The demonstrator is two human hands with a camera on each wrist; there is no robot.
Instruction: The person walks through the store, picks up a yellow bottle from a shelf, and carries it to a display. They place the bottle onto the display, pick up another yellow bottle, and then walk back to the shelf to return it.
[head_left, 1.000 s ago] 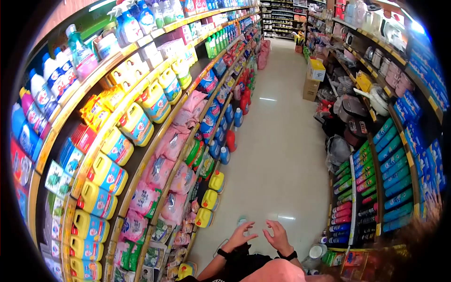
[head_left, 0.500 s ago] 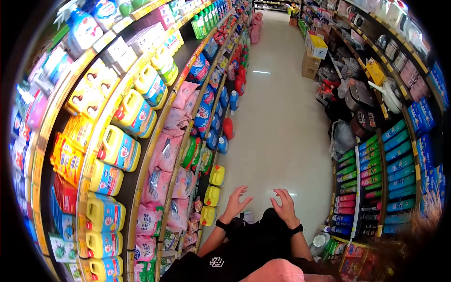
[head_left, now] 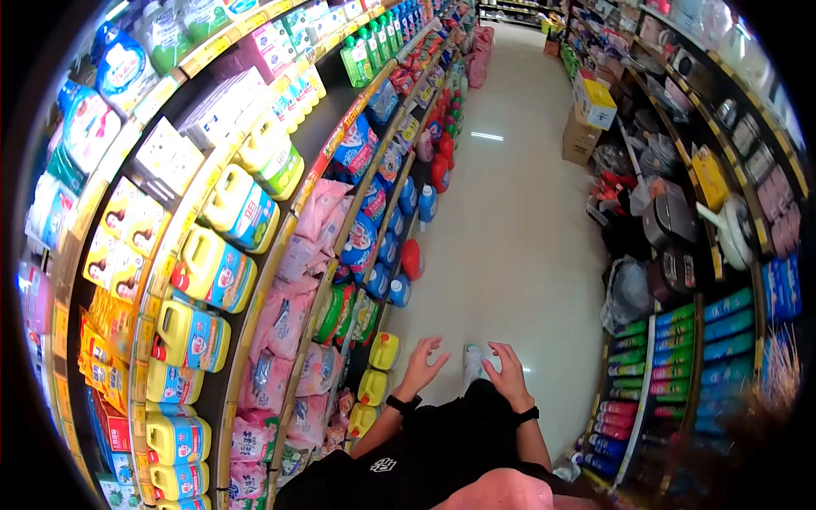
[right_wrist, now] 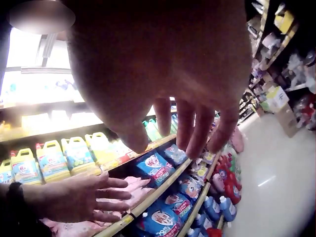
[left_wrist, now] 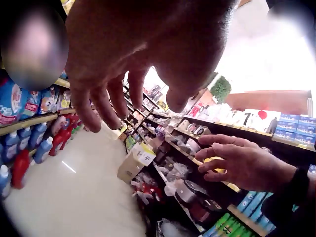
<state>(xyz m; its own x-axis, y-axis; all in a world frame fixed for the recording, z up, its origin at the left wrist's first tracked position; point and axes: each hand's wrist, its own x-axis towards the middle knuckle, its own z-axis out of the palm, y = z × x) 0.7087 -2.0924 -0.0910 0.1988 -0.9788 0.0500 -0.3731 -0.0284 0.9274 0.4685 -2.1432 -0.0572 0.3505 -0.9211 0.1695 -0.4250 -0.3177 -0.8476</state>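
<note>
- Far left, bottles (head_left: 126, 68) crowd an upper shelf; yellow price strips run along its curved edge, their print too small to read.
- Next, a row of big yellow jugs (head_left: 219, 270) faces the aisle, with blue labels carrying a red-and-white emblem; the brand cannot be made out.
- Beside them, pink bags (head_left: 285, 314) slump near their shelf's edge, their white lettering unreadable.
- Small yellow jugs (head_left: 374, 387) stand low, at the aisle's left edge, and are the goods nearest the hands.
- The left hand (head_left: 420, 367) is just right of these jugs, apart from them, fingers wide and slightly bent, holding nothing.
- Black clothing (head_left: 450, 433) bears a white square emblem, whose design is too small to read.
- A light-coloured shoe (head_left: 473, 364) shows between the hands.
- The right hand (head_left: 510, 374) has its fingers wide and bent too, likewise holding nothing.
- Bare floor (head_left: 501, 238) gives open room ahead of both hands.
- Stacked cartons (head_left: 580, 144) jut into the aisle farther off, narrowing it.
- At right, a plastic bag (head_left: 627, 293) bulges past the shelf edge.
</note>
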